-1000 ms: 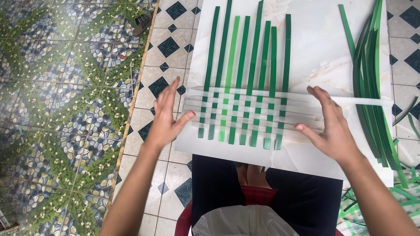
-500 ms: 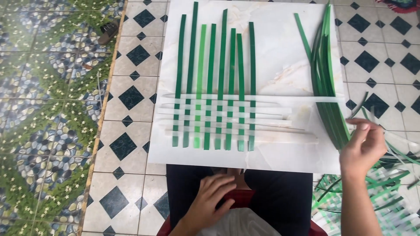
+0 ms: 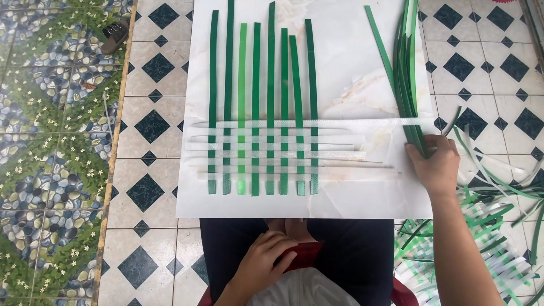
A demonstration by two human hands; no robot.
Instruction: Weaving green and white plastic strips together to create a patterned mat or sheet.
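Right hand: the right hand (image 3: 435,164) lay at the right edge of the white board (image 3: 351,73), fingers curled around the lower ends of the bundle of loose green strips (image 3: 409,73), grasping them.
Left hand: the left hand (image 3: 262,259) rested released on the person's lap, below the board's near edge, holding nothing.
Loose strips: the bundle fanned up along the board's right side, its tips past the top of the view; one strip leaned away to the left of the rest. Their number could not be counted.
Woven mat: the woven mat (image 3: 262,154) sat left of the board's middle, well apart from the right hand.
Count, upright: eight green strips (image 3: 270,68) stood side by side, of uneven height; the third from the left was a lighter green.
Count, crosswise: about six white strips (image 3: 340,123) ran through them; the top one reached the bundle.
Open room: bare board lay between the mat's right side and the bundle, and a narrow band below the strips' lower ends.
Edges: the board's left edge lay over the tiled floor (image 3: 141,192); its near edge met the person's dark trousers.
Around: a tangle of green and white offcuts (image 3: 487,226) lay on the floor at the right; a dark shoe (image 3: 115,35) sat far upper left.
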